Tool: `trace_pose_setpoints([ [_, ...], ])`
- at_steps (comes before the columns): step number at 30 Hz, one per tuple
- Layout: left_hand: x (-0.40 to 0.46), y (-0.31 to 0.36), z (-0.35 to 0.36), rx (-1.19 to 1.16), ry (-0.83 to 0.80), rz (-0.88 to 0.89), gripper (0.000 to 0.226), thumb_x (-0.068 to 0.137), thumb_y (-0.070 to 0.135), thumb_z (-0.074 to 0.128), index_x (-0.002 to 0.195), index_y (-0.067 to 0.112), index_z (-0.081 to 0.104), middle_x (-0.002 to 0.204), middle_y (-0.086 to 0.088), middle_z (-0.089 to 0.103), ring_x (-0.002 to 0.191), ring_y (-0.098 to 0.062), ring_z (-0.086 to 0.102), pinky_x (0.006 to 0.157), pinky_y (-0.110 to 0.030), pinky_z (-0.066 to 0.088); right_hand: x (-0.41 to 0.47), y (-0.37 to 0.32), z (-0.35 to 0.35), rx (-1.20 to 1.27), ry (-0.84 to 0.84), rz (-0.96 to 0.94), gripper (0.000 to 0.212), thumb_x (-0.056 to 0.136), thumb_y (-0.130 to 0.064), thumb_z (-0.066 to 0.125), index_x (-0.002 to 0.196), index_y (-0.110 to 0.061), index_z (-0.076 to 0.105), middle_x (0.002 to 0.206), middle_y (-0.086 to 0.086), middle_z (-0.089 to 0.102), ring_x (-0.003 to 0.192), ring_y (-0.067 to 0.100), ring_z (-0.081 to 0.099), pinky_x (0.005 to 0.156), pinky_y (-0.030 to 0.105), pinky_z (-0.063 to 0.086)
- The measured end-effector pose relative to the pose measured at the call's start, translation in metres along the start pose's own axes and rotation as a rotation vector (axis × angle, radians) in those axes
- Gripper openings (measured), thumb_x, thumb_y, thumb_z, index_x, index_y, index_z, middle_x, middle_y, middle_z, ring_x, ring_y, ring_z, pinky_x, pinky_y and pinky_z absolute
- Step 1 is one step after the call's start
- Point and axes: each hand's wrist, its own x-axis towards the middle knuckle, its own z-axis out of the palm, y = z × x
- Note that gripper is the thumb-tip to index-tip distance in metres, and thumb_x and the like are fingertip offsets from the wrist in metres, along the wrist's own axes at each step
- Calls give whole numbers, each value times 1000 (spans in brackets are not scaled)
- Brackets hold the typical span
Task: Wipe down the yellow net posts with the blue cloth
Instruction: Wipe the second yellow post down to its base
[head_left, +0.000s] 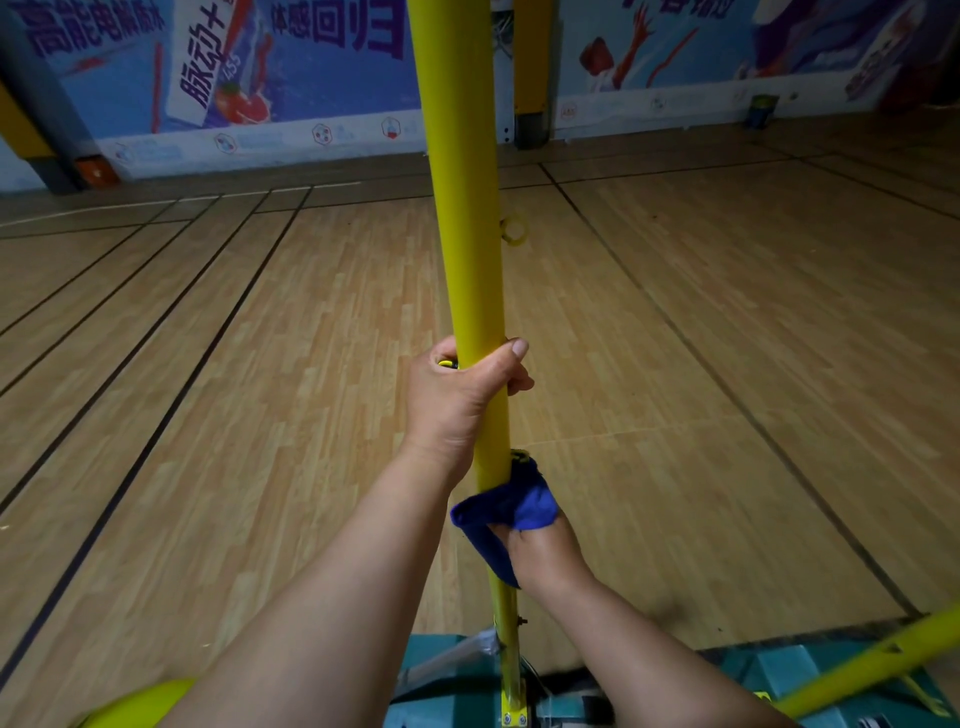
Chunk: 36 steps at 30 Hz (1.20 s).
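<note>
The left hand grips the upright yellow net post with curled fingers, while the right hand apparently presses the blue cloth around it lower down.

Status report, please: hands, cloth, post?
Left hand grips yellow post. Right hand presses blue cloth around post, lower down. Nothing in the way.

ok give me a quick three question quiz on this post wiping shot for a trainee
1. True or false: the left hand grips the bare yellow post above the blue cloth.
2. Which hand holds the cloth against the post? A) left B) right C) both
3. Fill in: a small yellow ring sticks out of the post's ____ side in the picture.

Key: 1 true; 2 B, the right hand; 3 right.
</note>
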Motion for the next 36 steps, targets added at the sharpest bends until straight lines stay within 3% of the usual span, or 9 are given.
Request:
trace_pose_setpoints([
  [2,0,0,-1,1,-12,-2,15,65,34,86,66,25,74,64,-9,68,64,-26,70,65,-33,57,-5,6,-3,-173,30,27,29,99,-11,64,92,-38,56,101,-2,66,78,-25,58,70,2,46],
  [5,0,-1,-2,-1,-21,-9,15,67,30,86,68,22,73,65,-11,68,64,-26,70,65,-32,57,-5,17,-4,-255,-3,73,38,100,-14,62,87,-45,45,100,-7,60,78,-30,52,70,1,44],
  [10,1,-3,-5,13,-45,-31,34,62,37,86,79,11,70,66,-12,69,67,-25,69,67,-32,56,-3,20,0,-161,1,107,31,96,-14,68,80,-36,53,90,-13,60,72,-6,62,69,6,44],
  [14,1,-7,-10,24,-99,-69,34,61,37,87,81,15,69,70,-12,70,71,-24,69,73,-34,58,3,10,9,226,-76,51,46,60,3,86,93,-13,59,81,3,54,71,19,58,68,34,50],
  [19,0,-14,-16,40,-159,-111,31,69,27,84,88,11,67,71,-10,71,72,-21,71,70,-29,56,1,-3,12,355,-6,-58,35,61,0,83,88,-5,62,99,11,59,92,27,61,86,42,52],
  [22,2,-15,-18,41,-178,-121,39,62,32,88,89,12,68,72,-8,73,77,-25,73,75,-32,59,-7,-8,13,279,120,-116,18,84,0,73,86,-18,70,90,-8,72,87,5,69,87,28,54],
  [24,2,-19,-21,68,-200,-118,37,61,35,88,87,15,70,76,-10,74,82,-30,75,80,-39,59,-8,-8,17,314,144,-170,22,89,11,61,92,-8,72,96,-7,75,93,5,71,86,17,54],
  [29,-5,-34,-26,162,-211,-92,12,72,22,81,75,31,74,76,-4,75,85,-33,74,81,-46,59,1,-5,24,507,96,-89,25,80,0,74,100,-11,65,99,15,72,104,36,70,95,55,57],
  [36,-8,-49,-26,182,-196,-105,23,74,14,79,71,36,72,71,1,72,75,-26,76,69,-40,62,8,12,28,576,31,130,51,64,9,80,108,2,55,93,22,62,91,37,67,81,44,59],
])
